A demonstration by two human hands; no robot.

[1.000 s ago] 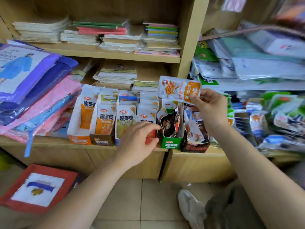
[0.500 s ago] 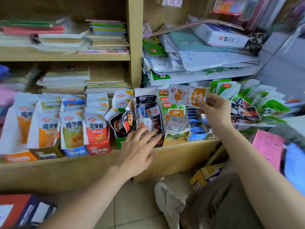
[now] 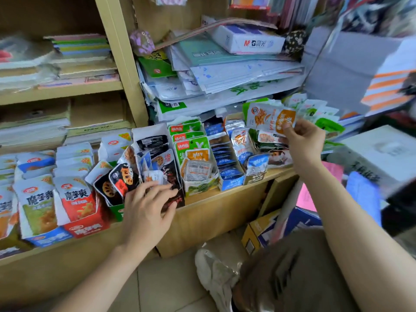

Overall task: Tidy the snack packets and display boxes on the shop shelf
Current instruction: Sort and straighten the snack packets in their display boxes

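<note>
While the person crouches before the shelf: both bare arms reach toward the snack row along its front edge.
Right hand [image 3: 302, 140]: raised above the right end of the row, thumb and fingers pinched on the lower right corner of a white-and-orange packet [image 3: 270, 118]; the packet is held flat, facing out, clear of the boxes below it.
Left hand [image 3: 146, 208]: fingers spread wide, holding nothing, fingertips touching the dark packets [image 3: 121, 179] that lean out of the green box [image 3: 117, 210] at the front edge.
Black box [image 3: 173, 194]: just right of the green one, stuffed with dark and white packets tilted every way.
Green-topped box [image 3: 198, 158]: next along, packets upright, one clear-wrapped packet lying across its front.
Blue box [image 3: 227, 170]: beside it, blue packets stacked in a neat file.
Red box [image 3: 85, 228]: toward the left end of the edge, white-and-red packets standing upright, with a blue-fronted box [image 3: 48, 238] to its left.
Stationery pile [image 3: 225, 70]: heaped on the level above the snacks.
Floor: a pale shoe [image 3: 216, 273] near the shelf's base.
</note>
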